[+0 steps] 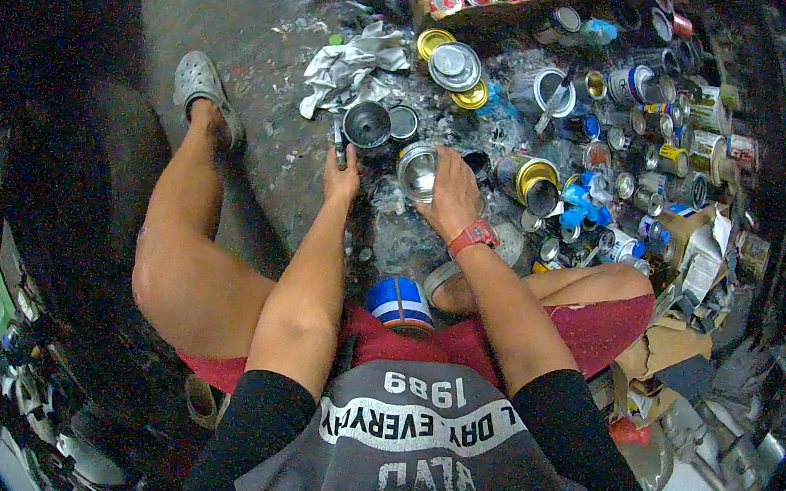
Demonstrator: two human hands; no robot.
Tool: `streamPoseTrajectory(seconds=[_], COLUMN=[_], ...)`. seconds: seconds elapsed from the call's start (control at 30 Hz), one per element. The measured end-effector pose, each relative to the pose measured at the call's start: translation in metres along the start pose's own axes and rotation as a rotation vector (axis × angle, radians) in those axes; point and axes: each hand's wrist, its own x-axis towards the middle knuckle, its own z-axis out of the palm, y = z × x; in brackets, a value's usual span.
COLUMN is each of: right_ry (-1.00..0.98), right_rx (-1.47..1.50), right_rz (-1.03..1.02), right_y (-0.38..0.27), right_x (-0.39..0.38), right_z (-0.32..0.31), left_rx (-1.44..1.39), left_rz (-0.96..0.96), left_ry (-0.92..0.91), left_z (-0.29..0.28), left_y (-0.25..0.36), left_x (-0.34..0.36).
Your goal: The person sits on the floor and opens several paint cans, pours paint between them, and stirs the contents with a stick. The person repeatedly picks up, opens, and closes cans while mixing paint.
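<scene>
My right hand (455, 196), with a red watch on its wrist, is closed around the side of an open, shiny metal can (412, 176). The can is tilted so that its bright inside shows. To its left, my left hand (342, 178) is closed on a slim grey tool (339, 142), whose exact kind I cannot make out. The tool's upper end lies beside a cup (367, 125) with dark grey paint inside. A round grey lid (403, 123) touches or nearly touches this cup's right side. A blue-and-white can (400, 303) stands between my legs.
Crumpled white paper (360, 62) lies beyond my left hand. Several paint cans crowd the right side, among them a white-rimmed can (554, 93) with a flat stick across it. At the far end is a cardboard box (458, 18) holding cans. Blue crumpled plastic (584, 204) lies among the cans.
</scene>
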Motion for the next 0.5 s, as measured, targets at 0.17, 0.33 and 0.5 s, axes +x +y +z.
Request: streamPoseTrajectory(seconds=[0.17, 0.33, 0.5], right_ry=[0.126, 0.212, 0.157], right_rx=[0.086, 0.089, 0.07], right_rz=[0.013, 0.34, 0.338], right_y=[-0.002, 0.024, 0.025], right_x=[-0.008, -0.047, -0.064], right_z=[-0.015, -0.024, -0.016], left_rx=[0.098, 0.013, 0.144], left_rz=[0.069, 0.031, 0.017], left_ry=[0.035, -0.05, 0.048], left_z=[0.002, 0.002, 0.0], left_y=[-0.061, -0.02, -0.023], left_x=[0.039, 0.015, 0.019])
